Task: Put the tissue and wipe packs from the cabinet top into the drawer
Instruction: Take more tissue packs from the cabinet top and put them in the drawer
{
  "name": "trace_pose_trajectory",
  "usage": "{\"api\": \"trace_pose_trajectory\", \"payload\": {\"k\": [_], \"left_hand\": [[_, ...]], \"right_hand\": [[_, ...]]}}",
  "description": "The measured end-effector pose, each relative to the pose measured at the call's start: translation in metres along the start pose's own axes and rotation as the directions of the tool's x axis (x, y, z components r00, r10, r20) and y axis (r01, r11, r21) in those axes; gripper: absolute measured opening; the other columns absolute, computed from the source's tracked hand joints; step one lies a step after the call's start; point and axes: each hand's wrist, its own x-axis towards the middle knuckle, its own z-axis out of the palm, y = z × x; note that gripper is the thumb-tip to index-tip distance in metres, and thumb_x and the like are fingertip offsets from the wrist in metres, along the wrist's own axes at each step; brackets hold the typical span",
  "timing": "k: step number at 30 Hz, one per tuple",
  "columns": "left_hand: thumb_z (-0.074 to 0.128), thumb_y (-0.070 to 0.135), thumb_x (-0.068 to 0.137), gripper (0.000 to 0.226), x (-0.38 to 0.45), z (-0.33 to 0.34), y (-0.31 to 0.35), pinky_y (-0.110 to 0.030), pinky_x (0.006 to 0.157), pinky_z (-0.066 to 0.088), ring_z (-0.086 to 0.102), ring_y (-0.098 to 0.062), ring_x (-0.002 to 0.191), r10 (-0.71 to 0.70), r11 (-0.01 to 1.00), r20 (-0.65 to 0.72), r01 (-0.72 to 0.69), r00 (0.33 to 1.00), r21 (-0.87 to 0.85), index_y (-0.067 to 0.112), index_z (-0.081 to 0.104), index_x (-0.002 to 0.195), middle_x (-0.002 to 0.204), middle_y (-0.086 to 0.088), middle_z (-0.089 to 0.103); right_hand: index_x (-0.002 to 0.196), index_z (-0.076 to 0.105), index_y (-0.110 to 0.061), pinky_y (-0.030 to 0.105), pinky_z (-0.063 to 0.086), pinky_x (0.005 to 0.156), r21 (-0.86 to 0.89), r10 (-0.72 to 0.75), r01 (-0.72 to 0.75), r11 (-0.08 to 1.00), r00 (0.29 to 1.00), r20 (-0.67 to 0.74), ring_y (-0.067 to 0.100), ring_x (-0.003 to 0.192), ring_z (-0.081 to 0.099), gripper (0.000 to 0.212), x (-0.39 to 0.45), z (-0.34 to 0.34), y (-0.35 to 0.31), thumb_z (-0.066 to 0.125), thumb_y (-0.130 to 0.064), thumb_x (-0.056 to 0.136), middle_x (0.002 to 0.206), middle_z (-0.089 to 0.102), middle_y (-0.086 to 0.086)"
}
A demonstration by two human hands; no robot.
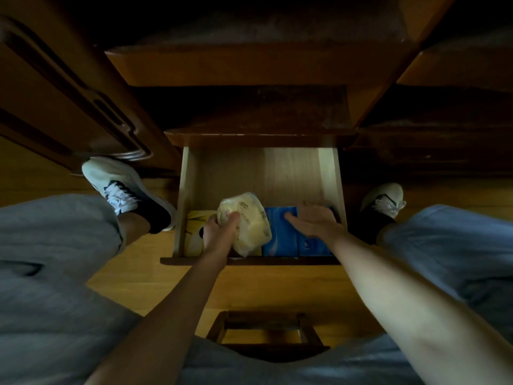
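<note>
Looking down from the head view into an open wooden drawer (191,184) pulled out from a dark cabinet (249,70), with pale bare boards showing across its far half. Gripping a cream-coloured soft pack (247,222) in the left hand (219,232), thumb curled over its near face and fingers wrapped round the left side, holding it tilted above the middle of the drawer's front part. Resting the right hand (313,222) with fingers straight and loosely spread, palm turned partly upward, touching or just over the top of a blue pack (280,243) lying flat in the drawer's front right corner; impossible telling whether pressing down or merely hovering. Lying flat in the front left corner, partly hidden behind the left wrist, a yellow pack (194,234) with dark markings. Sitting or crouching with grey trouser legs spread to either side, a white and black shoe (125,193) planted left of the drawer beside a cabinet door (69,98), another shoe (384,200) just right of it. Showing near the lower edge, between the forearms, a small dark wooden stool (263,329) standing on the yellow-brown floor (249,287)
</note>
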Motion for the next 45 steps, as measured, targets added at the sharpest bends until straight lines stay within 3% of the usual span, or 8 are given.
{"api": "trace_pose_trajectory", "payload": {"k": [7, 11, 16, 21, 25, 31, 37, 45], "left_hand": [[0.077, 0.026, 0.082, 0.034, -0.003, 0.005, -0.004, -0.025, 0.049, 0.055, 0.068, -0.018, 0.09, -0.056, 0.966, 0.116, 0.083, 0.992, -0.245, 0.028, 0.062, 0.112, 0.105, -0.001, 0.07], [0.071, 0.02, 0.082, 0.035, -0.005, 0.008, 0.003, -0.042, 0.068, 0.061, 0.07, -0.03, 0.1, -0.032, 0.895, 0.256, 0.142, 0.966, -0.424, 0.017, 0.064, 0.116, 0.114, -0.014, 0.072], [0.071, 0.062, 0.08, 0.042, -0.006, -0.003, 0.018, -0.037, 0.065, 0.062, 0.076, -0.017, 0.083, 0.045, 0.965, 0.174, 0.003, 0.984, -0.262, 0.029, 0.072, 0.106, 0.098, 0.0, 0.078], [0.066, 0.056, 0.089, 0.034, -0.003, -0.011, 0.021, -0.034, 0.067, 0.063, 0.074, -0.011, 0.089, 0.194, 0.981, 0.268, -0.18, 0.944, -0.076, 0.029, 0.073, 0.109, 0.098, 0.006, 0.077], [0.076, 0.043, 0.086, 0.014, -0.009, -0.006, 0.021, -0.019, 0.057, 0.057, 0.072, 0.001, 0.081, 0.277, 0.96, 0.332, -0.274, 0.901, -0.057, 0.036, 0.073, 0.096, 0.089, 0.019, 0.077], [0.073, 0.042, 0.089, 0.017, -0.003, -0.016, 0.017, -0.028, 0.054, 0.061, 0.074, -0.007, 0.079, 0.334, 0.94, 0.183, -0.34, 0.925, 0.002, 0.027, 0.071, 0.095, 0.089, 0.004, 0.076], [0.062, 0.036, 0.098, 0.012, 0.004, -0.034, 0.028, -0.006, 0.055, 0.046, 0.067, 0.004, 0.081, 0.442, 0.891, -0.081, -0.428, 0.893, 0.149, 0.026, 0.068, 0.104, 0.088, 0.02, 0.066], [0.059, 0.028, 0.099, 0.029, 0.04, -0.094, 0.014, -0.038, 0.09, 0.053, 0.059, -0.02, 0.109, 0.438, 0.86, -0.225, -0.332, 0.87, 0.388, 0.018, 0.062, 0.126, 0.12, -0.005, 0.062]], "right_hand": [[0.154, 0.04, -0.021, 0.049, 0.037, 0.112, 0.343, -0.025, 0.066, 0.937, 0.992, -0.125, 0.028, 0.141, 0.04, 0.074, -0.024, 0.005, -0.009, 0.036, -0.069, 0.098, 0.156, 0.046, 0.006], [0.124, 0.062, -0.01, 0.048, 0.059, 0.09, 0.804, -0.129, 0.086, 0.589, 0.992, -0.011, 0.017, 0.104, 0.068, 0.07, -0.043, -0.008, -0.036, 0.061, -0.069, 0.088, 0.125, 0.069, 0.008], [0.123, 0.064, -0.026, 0.034, 0.062, 0.087, 0.812, -0.34, 0.123, 0.57, 0.935, 0.097, 0.006, 0.105, 0.071, 0.036, -0.052, -0.012, -0.037, 0.071, -0.045, 0.094, 0.117, 0.072, -0.005], [0.127, 0.056, -0.034, 0.018, 0.057, 0.073, 0.843, -0.159, 0.098, 0.529, 0.987, -0.015, 0.004, 0.102, 0.068, 0.051, -0.052, -0.032, -0.023, 0.079, -0.051, 0.085, 0.122, 0.065, -0.013], [0.123, 0.066, -0.042, 0.029, 0.059, 0.088, 0.852, -0.104, 0.119, 0.51, 0.992, -0.077, 0.012, 0.118, 0.061, 0.051, -0.045, -0.044, -0.018, 0.083, -0.055, 0.077, 0.128, 0.064, -0.012], [0.113, 0.062, -0.04, 0.03, 0.063, 0.07, 0.823, -0.149, -0.079, 0.563, 0.969, 0.196, 0.006, 0.089, 0.075, 0.053, -0.041, -0.038, -0.008, 0.087, -0.055, 0.069, 0.11, 0.074, -0.011], [0.11, 0.067, -0.025, 0.02, 0.059, 0.059, 0.875, 0.005, -0.032, 0.484, 0.999, 0.034, 0.003, 0.078, 0.075, 0.028, -0.018, -0.037, -0.035, 0.081, -0.034, 0.087, 0.103, 0.077, -0.003], [0.118, 0.061, -0.016, 0.016, 0.055, 0.051, 0.873, 0.085, -0.05, 0.485, 0.996, 0.01, 0.011, 0.081, 0.071, 0.033, 0.037, -0.037, -0.103, 0.078, -0.027, 0.091, 0.118, 0.07, 0.005]]}}
